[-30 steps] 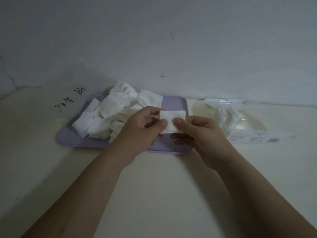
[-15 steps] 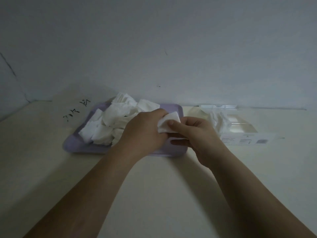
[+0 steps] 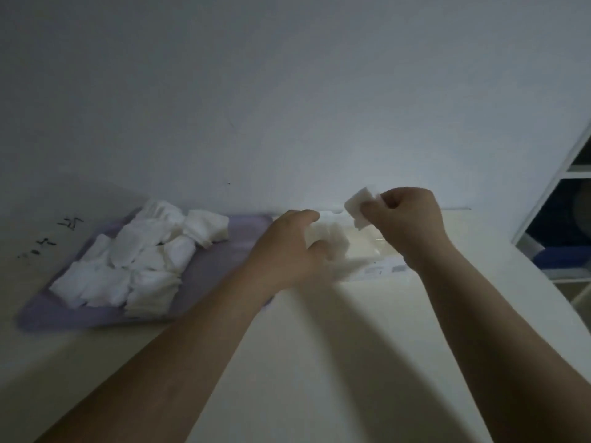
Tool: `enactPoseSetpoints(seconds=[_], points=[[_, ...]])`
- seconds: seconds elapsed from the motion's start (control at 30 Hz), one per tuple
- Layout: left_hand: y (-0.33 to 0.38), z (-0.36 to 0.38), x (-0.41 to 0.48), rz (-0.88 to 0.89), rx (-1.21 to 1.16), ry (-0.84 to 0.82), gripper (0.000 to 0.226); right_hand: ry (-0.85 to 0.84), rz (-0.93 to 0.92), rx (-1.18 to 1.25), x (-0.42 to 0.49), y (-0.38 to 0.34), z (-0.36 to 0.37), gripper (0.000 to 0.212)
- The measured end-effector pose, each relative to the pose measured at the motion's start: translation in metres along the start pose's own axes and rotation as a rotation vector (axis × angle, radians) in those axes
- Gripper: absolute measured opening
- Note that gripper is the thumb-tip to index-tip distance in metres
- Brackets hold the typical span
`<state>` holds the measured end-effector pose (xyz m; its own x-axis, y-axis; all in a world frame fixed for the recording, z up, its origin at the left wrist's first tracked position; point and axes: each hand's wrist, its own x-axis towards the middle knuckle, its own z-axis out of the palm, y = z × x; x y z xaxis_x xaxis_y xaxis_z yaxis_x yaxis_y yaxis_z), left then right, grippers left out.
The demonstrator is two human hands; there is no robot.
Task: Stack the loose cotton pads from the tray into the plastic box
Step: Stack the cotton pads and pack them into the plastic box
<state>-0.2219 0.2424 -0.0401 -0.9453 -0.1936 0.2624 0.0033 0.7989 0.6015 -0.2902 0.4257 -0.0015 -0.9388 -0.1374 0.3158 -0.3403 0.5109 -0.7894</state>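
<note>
A purple tray [image 3: 220,270] on the cream table holds a heap of several loose white cotton pads [image 3: 137,257]. To its right lies the clear plastic box [image 3: 374,251], with a few pads [image 3: 332,241] standing in its left end. My right hand [image 3: 406,215] hovers above the box and pinches a white cotton pad [image 3: 359,207] between thumb and fingers. My left hand [image 3: 287,251] is at the box's left end, fingers curled around the pads inside; the grip is blurred.
The table meets a pale wall just behind tray and box. Black handwriting marks [image 3: 54,235] sit on the table left of the tray. A white shelf unit [image 3: 556,238] with dark items stands at the right edge. Bare table lies in front.
Both hands have moved right, from over the tray to the box. The right hand now holds the pad alone, and the left hand has let go of it.
</note>
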Motion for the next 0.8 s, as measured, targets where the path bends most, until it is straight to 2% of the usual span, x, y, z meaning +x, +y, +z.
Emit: enactPoseSetpoints(seconds=[0.1, 0.23, 0.4, 0.47, 0.53, 0.6, 0.7, 0.8], points=[[0.001, 0.014, 0.008, -0.037, -0.020, -0.049, 0.057, -0.067, 0.070, -0.197, 0.014, 0.019, 0.006, 0.042], [0.002, 0.022, 0.008, -0.053, -0.047, -0.040, 0.049, -0.130, 0.171, -0.409, 0.029, 0.038, 0.035, 0.021], [0.000, 0.025, 0.006, -0.037, -0.047, -0.002, 0.038, -0.234, 0.127, -0.350, 0.029, 0.037, 0.044, 0.026], [-0.003, 0.027, 0.006, -0.030, -0.043, 0.003, 0.038, -0.292, 0.126, -0.298, 0.026, 0.037, 0.040, 0.017], [-0.006, 0.030, 0.006, -0.018, -0.037, -0.002, 0.037, -0.330, 0.114, -0.260, 0.023, 0.037, 0.036, 0.019], [-0.007, 0.032, 0.006, 0.016, -0.012, -0.001, 0.036, -0.367, 0.067, -0.311, 0.022, 0.035, 0.034, 0.014], [-0.005, 0.031, 0.006, 0.066, 0.054, -0.002, 0.042, -0.338, 0.001, -0.377, 0.020, 0.033, 0.038, 0.016], [-0.001, 0.031, 0.008, 0.205, 0.173, -0.084, 0.026, -0.252, -0.022, -0.352, 0.018, 0.037, 0.043, 0.014]])
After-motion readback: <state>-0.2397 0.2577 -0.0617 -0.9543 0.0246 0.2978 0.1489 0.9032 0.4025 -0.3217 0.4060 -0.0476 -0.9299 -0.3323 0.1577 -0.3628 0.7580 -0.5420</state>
